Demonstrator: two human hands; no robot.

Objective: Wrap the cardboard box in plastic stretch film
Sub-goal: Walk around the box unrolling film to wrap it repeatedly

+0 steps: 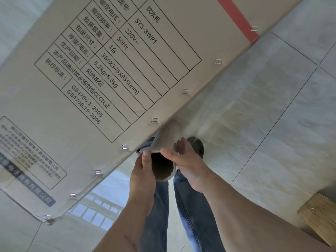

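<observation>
A tall cardboard box [112, 73] with a printed specification table, a red stripe and a stapled edge fills the upper left. Just below that stapled edge I hold a roll of stretch film [166, 140] on a cardboard tube, its open end facing me. My left hand [143, 171] grips the tube's left rim with the thumb at its mouth. My right hand [185, 160] holds the right rim, thumb over the top edge. A sheet of clear film [214, 113] stretches from the roll up along the box's right side.
Pale grey floor tiles [283, 99] lie to the right and below. My jeans-clad legs [192, 211] and a dark shoe [197, 145] stand directly under the roll. A wooden block [320, 215] sits at the lower right edge.
</observation>
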